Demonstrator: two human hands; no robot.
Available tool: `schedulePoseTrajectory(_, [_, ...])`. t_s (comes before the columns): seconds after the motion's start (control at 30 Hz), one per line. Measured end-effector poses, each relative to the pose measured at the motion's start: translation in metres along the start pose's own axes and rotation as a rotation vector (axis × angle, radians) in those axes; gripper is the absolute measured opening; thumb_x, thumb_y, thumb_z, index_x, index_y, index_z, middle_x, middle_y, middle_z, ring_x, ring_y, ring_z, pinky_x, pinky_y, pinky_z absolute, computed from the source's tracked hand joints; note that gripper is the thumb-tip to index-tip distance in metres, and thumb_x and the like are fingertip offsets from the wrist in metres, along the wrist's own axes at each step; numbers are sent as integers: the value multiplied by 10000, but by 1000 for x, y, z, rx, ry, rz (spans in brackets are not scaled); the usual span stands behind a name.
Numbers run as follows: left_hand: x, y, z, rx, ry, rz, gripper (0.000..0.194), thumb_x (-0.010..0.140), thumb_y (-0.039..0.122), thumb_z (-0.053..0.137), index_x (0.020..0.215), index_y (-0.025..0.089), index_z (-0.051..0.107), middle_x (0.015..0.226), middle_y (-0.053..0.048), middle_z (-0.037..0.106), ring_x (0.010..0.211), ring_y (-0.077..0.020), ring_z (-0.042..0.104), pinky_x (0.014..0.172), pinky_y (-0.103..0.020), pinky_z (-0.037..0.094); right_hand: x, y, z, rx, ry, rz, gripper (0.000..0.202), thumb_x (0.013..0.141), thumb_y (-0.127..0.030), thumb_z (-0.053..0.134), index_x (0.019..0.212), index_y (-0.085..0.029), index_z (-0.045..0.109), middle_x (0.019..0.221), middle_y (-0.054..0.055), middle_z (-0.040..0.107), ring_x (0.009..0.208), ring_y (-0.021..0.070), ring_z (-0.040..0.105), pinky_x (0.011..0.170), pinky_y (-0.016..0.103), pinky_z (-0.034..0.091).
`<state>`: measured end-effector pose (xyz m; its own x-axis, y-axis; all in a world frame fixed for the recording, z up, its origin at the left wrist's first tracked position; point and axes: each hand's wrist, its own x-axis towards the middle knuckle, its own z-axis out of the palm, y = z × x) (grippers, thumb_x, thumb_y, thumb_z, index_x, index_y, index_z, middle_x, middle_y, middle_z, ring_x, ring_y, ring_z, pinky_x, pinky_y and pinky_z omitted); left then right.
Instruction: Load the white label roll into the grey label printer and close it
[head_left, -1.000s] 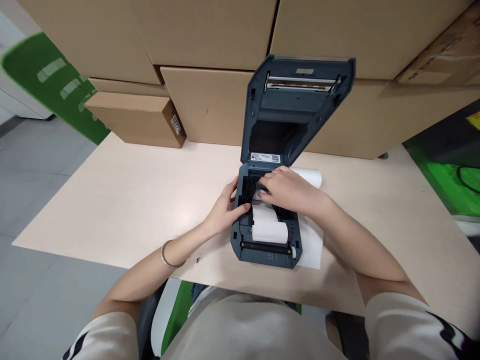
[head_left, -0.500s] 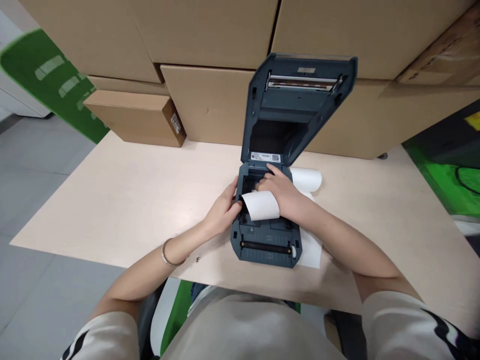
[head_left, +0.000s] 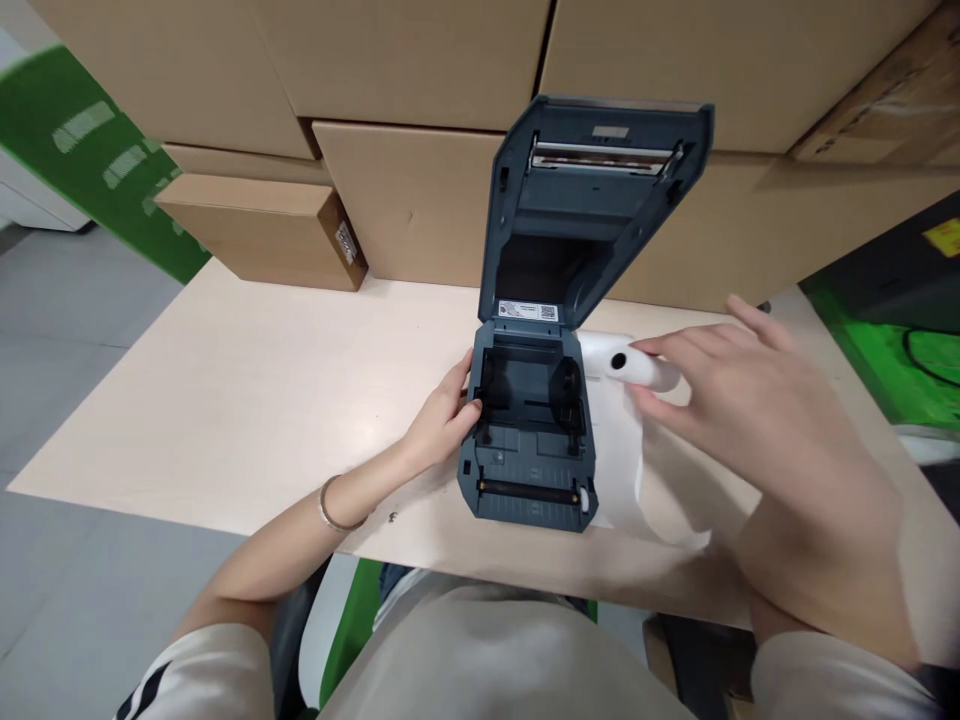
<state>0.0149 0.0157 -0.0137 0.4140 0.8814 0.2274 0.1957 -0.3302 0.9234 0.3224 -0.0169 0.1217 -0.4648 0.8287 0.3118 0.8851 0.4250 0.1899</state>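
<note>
A dark grey label printer (head_left: 525, 450) stands on the table with its lid (head_left: 574, 215) raised and its roll compartment bare inside. My left hand (head_left: 444, 420) grips the printer's left side, thumb on the rim and fingers against the wall. Right of the printer, my right hand (head_left: 720, 380) is slightly blurred and holds a white paper roll (head_left: 660, 374) between thumb and fingers, with a dark core hole facing the printer. White paper lies on the table between the printer and my right hand, its loose end curling near the front edge.
Large cardboard boxes (head_left: 420, 205) line the back of the table (head_left: 300, 370). A smaller carton (head_left: 255, 235) sits at the back left. Green panels and a black object with a yellow label are at the right, beyond the table.
My right hand has left the printer's compartment and moved right, with a paper roll in its fingers. The white paper over the compartment is gone from there. My left hand remains on the printer.
</note>
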Motion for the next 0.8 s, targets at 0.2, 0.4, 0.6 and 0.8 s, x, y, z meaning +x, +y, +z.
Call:
schedulePoseTrajectory(0.2, [-1, -2, -1, 23, -5, -12, 690, 969, 298, 508, 1619, 257, 284, 1680, -108, 359, 1506, -332, 422, 1176, -513, 473, -23, 57, 54, -27, -370, 349, 368, 833, -332, 590, 1124, -140, 708, 1081, 164, 745, 1065, 334, 670, 1167, 532, 350])
schedulePoseTrajectory(0.4, [0, 1, -2, 34, -14, -17, 701, 963, 279, 506, 1622, 251, 271, 1688, -101, 345, 1503, -324, 427, 1148, -482, 501, -28, 77, 93, -13, -536, 414, 351, 835, -266, 579, 1126, -131, 721, 1105, 198, 739, 1059, 345, 671, 1149, 543, 320])
schedulePoseTrajectory(0.6, [0, 0, -1, 30, -5, -10, 691, 983, 336, 509, 1627, 258, 270, 1683, -93, 358, 1508, -325, 421, 1153, -480, 492, -21, 66, 104, 4, -621, 395, 421, 845, -175, 566, 1236, -101, 702, 1212, 218, 715, 1153, 359, 652, 1181, 520, 301])
schedulePoseTrajectory(0.8, [-1, -4, -1, 42, -8, -22, 710, 975, 324, 512, 1633, 276, 250, 1693, -89, 337, 1512, -329, 412, 1161, -495, 478, -11, 62, 83, -7, -572, 386, 467, 861, -177, 533, 1298, -82, 666, 1293, 234, 673, 1237, 383, 609, 1198, 550, 296])
